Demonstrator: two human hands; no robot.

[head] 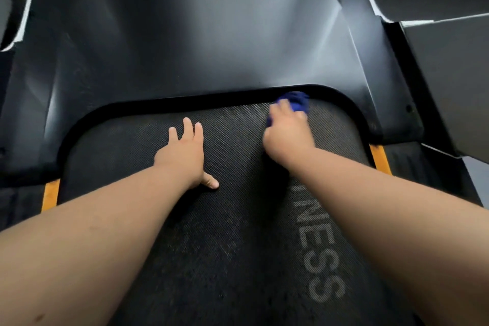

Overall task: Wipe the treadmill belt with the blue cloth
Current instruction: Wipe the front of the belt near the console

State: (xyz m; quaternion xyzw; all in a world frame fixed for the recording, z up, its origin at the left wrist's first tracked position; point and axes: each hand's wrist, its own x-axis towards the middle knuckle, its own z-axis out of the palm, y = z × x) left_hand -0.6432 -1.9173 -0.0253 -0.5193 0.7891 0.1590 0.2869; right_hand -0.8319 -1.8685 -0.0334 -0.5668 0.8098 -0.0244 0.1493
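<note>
The black textured treadmill belt (232,219) runs from the bottom of the view up to the motor cover, with grey lettering on its right half. My right hand (287,132) grips the bunched blue cloth (296,102) and holds it on the belt at its far right end, just below the cover's edge; the hand and cloth are motion-blurred. My left hand (185,153) lies flat on the belt left of centre, fingers spread and straight, thumb out to the right.
The dark glossy motor cover (198,34) rises beyond the belt, with a black rim (158,103) along its lower edge. Orange strips (50,193) (379,159) mark the side rails left and right. A grey upright panel (449,74) stands at the right.
</note>
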